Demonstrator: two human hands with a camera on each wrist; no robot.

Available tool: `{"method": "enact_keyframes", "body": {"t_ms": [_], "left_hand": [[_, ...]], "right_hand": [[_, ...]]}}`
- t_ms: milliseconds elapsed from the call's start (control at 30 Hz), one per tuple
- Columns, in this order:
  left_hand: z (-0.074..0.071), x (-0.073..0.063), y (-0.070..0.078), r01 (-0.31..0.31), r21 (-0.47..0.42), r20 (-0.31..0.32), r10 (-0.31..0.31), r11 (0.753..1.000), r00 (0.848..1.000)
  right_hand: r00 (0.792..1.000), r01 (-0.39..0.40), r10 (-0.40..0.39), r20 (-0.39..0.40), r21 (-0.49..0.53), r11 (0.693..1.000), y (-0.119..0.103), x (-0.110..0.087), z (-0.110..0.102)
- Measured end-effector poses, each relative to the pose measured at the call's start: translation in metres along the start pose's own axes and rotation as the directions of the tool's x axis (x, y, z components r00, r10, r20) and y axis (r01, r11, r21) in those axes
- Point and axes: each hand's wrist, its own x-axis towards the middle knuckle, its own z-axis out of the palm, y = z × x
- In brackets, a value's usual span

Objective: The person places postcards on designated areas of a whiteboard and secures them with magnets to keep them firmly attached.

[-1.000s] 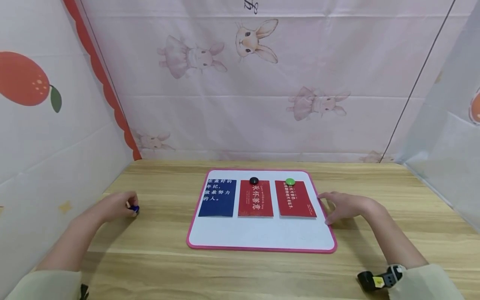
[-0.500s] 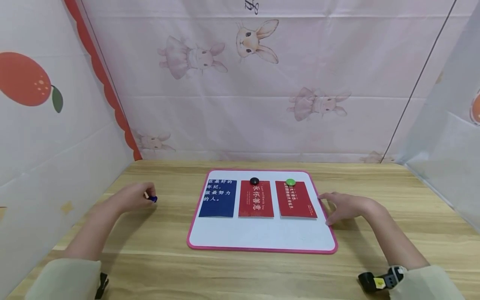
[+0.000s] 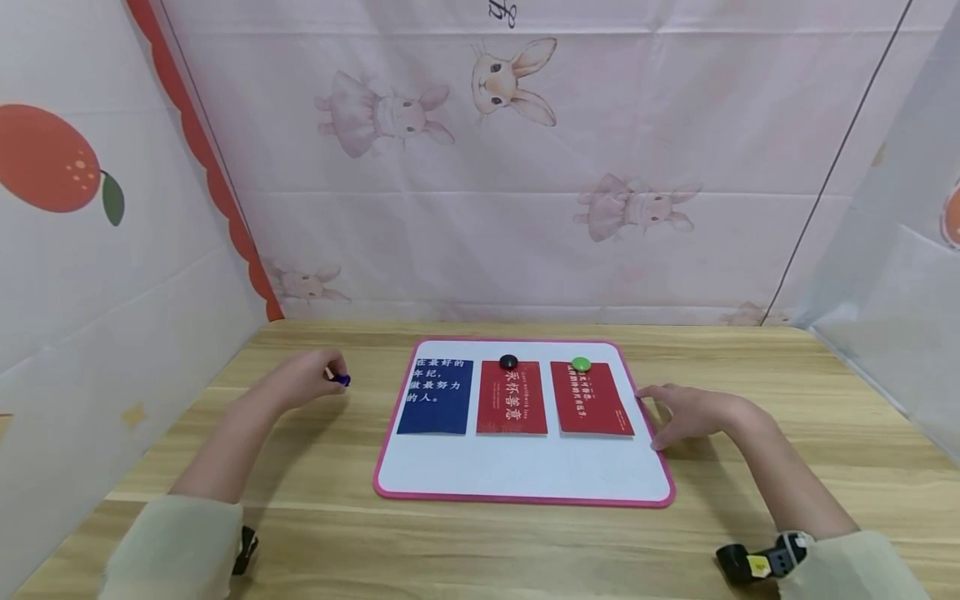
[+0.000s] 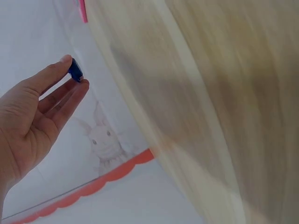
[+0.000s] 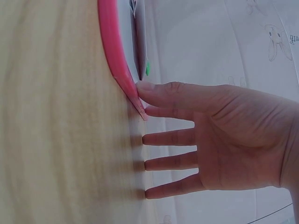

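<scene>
My left hand (image 3: 303, 381) pinches a small blue magnet (image 4: 75, 71) between thumb and fingertips, held over the table to the left of the whiteboard. The whiteboard (image 3: 517, 471), pink-rimmed, lies flat in the middle. On it, side by side, are a dark blue card (image 3: 437, 412) at the left, a red card (image 3: 495, 417) in the middle and another red card (image 3: 600, 412) at the right. A black round magnet (image 3: 508, 362) sits at the top of the middle card, a green one (image 3: 581, 364) on the right card. My right hand (image 3: 693, 411) touches the board's right edge, fingers extended.
The wooden table (image 3: 525, 550) reaches back to a curtain (image 3: 420, 250) printed with rabbits. Pale panels stand at left and right, the left panel (image 3: 112, 275) bearing an orange fruit print. A black wrist device (image 3: 753, 562) sits by the right sleeve.
My left hand has moved right and farther back across the table, bringing the blue magnet nearer the whiteboard. The right hand, board and cards stay in place.
</scene>
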Motion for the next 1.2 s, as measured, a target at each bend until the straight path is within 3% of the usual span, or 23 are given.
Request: {"method": "enact_keyframes", "body": {"t_ms": [300,533,733,967,1200], "left_hand": [[0.008,0.016,0.015,0.084,-0.008,0.010,-0.084,0.996,0.996],[0.011,0.028,0.027,0.107,-0.012,0.000,-0.107,0.994,0.994],[0.015,0.037,0.036,0.096,-0.023,-0.005,-0.096,0.995,0.995],[0.020,0.054,0.045,0.032,-0.040,-0.025,-0.033,0.999,0.999],[0.027,0.065,0.051,0.020,-0.083,-0.019,-0.022,0.996,1.000]], "right_hand": [[1.000,-0.003,0.003,0.000,0.003,1.000,0.001,0.001,0.001],[1.000,-0.002,0.002,-0.002,-0.005,1.000,0.002,0.000,0.000],[1.000,-0.003,0.003,0.002,-0.008,1.000,0.002,0.001,-0.001],[1.000,-0.008,0.008,0.007,0.002,1.000,0.001,0.001,-0.002],[1.000,-0.003,0.003,0.007,0.006,1.000,0.002,0.002,0.000]]}}
